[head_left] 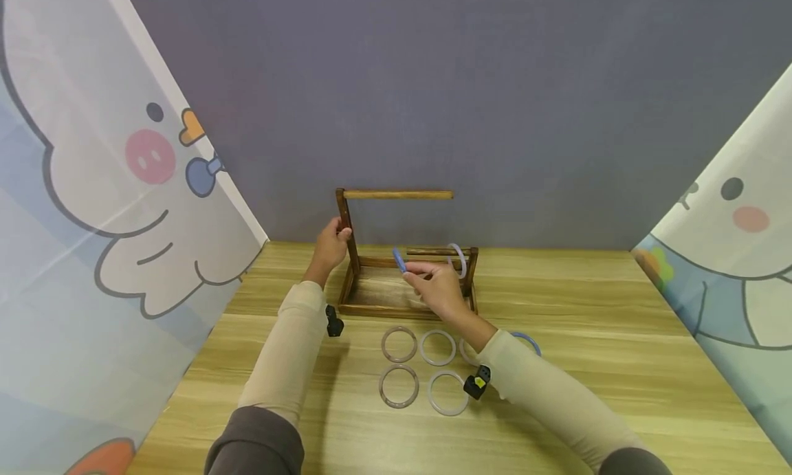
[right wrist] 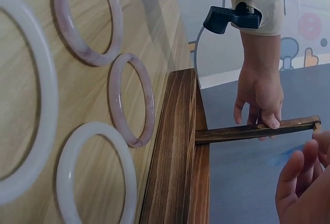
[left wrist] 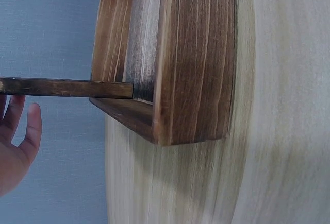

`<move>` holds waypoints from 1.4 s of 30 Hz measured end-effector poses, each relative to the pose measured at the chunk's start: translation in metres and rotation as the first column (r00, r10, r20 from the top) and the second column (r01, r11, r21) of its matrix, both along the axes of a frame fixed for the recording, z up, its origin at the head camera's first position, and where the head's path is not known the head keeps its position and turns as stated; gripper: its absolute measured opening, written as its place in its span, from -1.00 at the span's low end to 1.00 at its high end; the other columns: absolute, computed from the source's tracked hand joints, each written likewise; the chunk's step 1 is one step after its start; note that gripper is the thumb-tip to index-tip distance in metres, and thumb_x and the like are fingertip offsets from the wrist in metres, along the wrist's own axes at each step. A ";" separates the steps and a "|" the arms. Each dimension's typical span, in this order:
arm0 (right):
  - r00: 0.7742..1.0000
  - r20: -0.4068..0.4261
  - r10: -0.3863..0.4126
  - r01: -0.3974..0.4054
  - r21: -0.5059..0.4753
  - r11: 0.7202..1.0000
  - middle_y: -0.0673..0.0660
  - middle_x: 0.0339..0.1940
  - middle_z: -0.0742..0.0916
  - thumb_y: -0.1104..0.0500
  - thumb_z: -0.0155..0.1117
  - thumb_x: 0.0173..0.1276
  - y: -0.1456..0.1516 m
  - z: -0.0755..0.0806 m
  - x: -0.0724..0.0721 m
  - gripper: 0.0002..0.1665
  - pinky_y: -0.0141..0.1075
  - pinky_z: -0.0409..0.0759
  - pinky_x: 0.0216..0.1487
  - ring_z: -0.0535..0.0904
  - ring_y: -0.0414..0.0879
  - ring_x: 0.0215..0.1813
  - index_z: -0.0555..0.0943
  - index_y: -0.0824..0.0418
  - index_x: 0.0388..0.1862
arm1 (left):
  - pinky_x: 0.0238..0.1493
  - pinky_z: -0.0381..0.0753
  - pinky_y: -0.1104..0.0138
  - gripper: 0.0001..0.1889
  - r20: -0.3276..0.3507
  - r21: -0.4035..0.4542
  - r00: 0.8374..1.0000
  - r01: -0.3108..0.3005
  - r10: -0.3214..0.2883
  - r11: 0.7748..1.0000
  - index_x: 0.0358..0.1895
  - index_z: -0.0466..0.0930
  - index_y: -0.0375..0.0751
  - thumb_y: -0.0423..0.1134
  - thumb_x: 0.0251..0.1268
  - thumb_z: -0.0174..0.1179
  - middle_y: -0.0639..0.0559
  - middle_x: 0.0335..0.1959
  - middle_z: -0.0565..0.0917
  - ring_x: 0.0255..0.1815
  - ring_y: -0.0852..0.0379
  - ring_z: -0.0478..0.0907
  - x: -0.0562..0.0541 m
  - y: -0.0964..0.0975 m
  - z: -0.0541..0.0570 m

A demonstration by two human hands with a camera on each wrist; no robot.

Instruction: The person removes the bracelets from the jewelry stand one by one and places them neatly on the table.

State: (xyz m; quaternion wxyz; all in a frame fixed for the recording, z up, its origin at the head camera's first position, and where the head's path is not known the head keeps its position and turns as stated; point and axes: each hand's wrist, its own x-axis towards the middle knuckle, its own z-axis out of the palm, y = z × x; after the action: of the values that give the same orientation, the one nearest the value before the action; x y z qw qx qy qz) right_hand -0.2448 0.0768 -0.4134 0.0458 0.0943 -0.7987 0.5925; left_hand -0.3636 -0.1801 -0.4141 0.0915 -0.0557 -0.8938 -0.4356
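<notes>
My right hand pinches a blue bangle between thumb and fingers, in front of a dark wooden rack. The bangle appears nearly edge-on, below the rack's long upper bar and apart from it. At the rack's left side my left hand holds the upright post, thumb in front and fingers behind, as the right wrist view also shows. On the short lower bar hangs a pale lilac bangle. In the right wrist view, my right fingertips are partly cut off at the edge.
Several bangles lie on the wood-grain table before the rack, among them a white bangle and a mottled pinkish bangle. Another blue bangle is partly behind my right forearm. A grey backdrop stands behind the rack.
</notes>
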 end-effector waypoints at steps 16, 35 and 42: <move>0.963 -0.126 0.238 -0.207 0.216 0.954 0.14 -0.16 0.83 0.19 0.45 0.35 0.025 0.001 0.016 -0.78 -0.43 0.35 -0.57 0.42 -0.27 -0.56 0.81 0.19 -0.05 | 0.32 0.48 -0.11 -0.67 0.004 -0.008 1.000 0.004 -0.004 1.000 0.23 0.41 -0.29 -0.13 0.67 -0.07 -0.33 0.18 0.61 0.27 -0.27 0.53 0.000 -0.005 -0.003; 0.846 -0.230 0.482 -0.422 0.266 0.867 0.23 -0.30 0.79 0.37 0.48 0.25 0.066 -0.010 0.036 -0.83 -0.47 0.41 -0.51 0.38 -0.37 -0.49 0.81 0.32 -0.16 | 0.34 0.46 -0.10 -0.61 0.004 -0.011 1.000 0.007 -0.007 1.000 0.34 0.36 -0.29 -0.13 0.68 -0.09 -0.32 0.18 0.61 0.28 -0.27 0.52 0.000 0.001 -0.001; 0.799 -0.231 0.555 -0.478 0.317 0.819 0.16 -0.25 0.80 0.38 0.48 0.25 0.084 -0.016 0.042 -0.81 -0.46 0.43 -0.52 0.36 -0.42 -0.48 0.82 0.26 -0.15 | 0.32 0.47 -0.10 -0.60 -0.001 -0.005 1.000 0.014 -0.014 1.000 0.36 0.34 -0.31 -0.15 0.68 -0.10 -0.33 0.19 0.60 0.27 -0.27 0.52 -0.001 0.000 0.000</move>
State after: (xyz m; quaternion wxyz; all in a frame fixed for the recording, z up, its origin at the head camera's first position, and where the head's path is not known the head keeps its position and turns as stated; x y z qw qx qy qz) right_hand -0.2027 0.1606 -0.4295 -0.0046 0.4075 -0.7905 0.4571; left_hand -0.3647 -0.1805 -0.4143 0.0889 -0.0623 -0.8943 -0.4341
